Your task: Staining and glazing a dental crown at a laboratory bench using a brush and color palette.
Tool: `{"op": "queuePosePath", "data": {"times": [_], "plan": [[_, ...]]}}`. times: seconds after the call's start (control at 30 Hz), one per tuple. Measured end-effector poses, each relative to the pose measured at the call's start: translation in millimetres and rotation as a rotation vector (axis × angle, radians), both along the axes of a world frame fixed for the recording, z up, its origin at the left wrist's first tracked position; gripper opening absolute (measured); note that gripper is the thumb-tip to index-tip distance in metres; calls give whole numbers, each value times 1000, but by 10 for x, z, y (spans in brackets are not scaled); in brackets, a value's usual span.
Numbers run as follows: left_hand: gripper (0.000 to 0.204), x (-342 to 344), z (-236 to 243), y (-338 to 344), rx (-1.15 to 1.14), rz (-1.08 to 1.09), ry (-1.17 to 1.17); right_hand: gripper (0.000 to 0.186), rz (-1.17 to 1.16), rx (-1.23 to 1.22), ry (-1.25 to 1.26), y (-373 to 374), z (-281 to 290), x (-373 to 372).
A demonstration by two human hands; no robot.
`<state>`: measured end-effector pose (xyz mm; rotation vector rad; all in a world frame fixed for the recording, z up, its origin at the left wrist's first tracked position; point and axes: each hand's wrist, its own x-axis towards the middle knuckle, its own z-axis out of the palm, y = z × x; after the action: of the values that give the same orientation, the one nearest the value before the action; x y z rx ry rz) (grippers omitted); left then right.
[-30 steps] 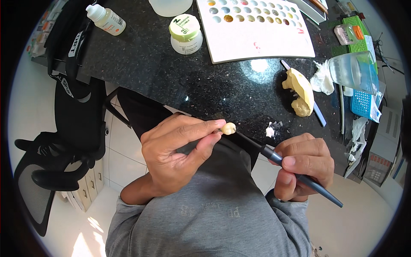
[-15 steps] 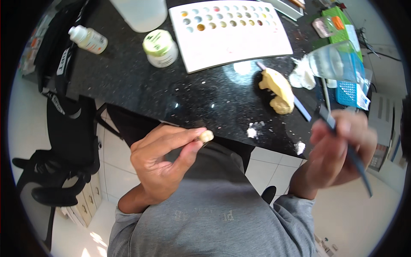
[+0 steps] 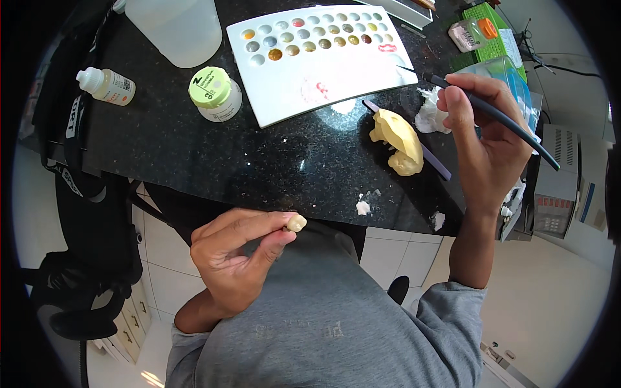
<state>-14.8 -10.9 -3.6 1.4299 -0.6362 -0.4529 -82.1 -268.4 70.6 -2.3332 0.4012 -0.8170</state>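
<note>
Left fingers (image 3: 252, 226) pinch a tooth-shaped piece (image 3: 297, 223) near the desk (image 3: 162, 149) while right fingers (image 3: 458, 107) grip a brush (image 3: 511, 124), tip over the palette (image 3: 310, 74), apparently to load colour, which calls for a light dab.

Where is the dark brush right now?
In the head view, the dark brush is at right, in the right hand, its tip appearing over the right end of the white palette.

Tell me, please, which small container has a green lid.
The squat jar between the dropper bottle and mixing palette; the dropper bottle's cap is white, while the pinkish bottle has an orange one.
</note>
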Motion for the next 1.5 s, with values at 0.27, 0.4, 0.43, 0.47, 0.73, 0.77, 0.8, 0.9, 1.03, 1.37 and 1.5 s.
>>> {"op": "queuePosePath", "data": {"times": [0.27,0.4,0.43,0.47,0.73,0.77,0.8,0.9,1.03,1.37,1.5], "plan": [[21,-3,-18,11,17,14,24,12,-21,1,-17,43,-16,34],[22,0,2,-7,9,2,61,18,-15,-43,-173,296,214,-155],[22,-3,14,-11,23,19,57,22,47,-57,-205,336,239,-227],[21,-1,21,-18,16,21,63,23,170,-22,-205,375,237,-289],[18,-34,18,8,37,61,56,21,509,342,-344,732,-230,-356],[15,-21,26,17,50,24,29,22,483,325,-331,743,-245,-353],[13,-15,31,22,63,-13,1,23,462,342,-336,758,-262,-347],[19,-52,43,-17,49,72,41,23,464,327,-293,754,-245,-354],[19,-55,54,-15,66,67,36,23,450,331,-273,758,-243,-354],[16,-27,42,16,68,-1,-28,23,466,327,-247,774,-232,-348],[16,-33,45,19,70,7,-18,23,513,316,-248,752,-231,-333]]}}
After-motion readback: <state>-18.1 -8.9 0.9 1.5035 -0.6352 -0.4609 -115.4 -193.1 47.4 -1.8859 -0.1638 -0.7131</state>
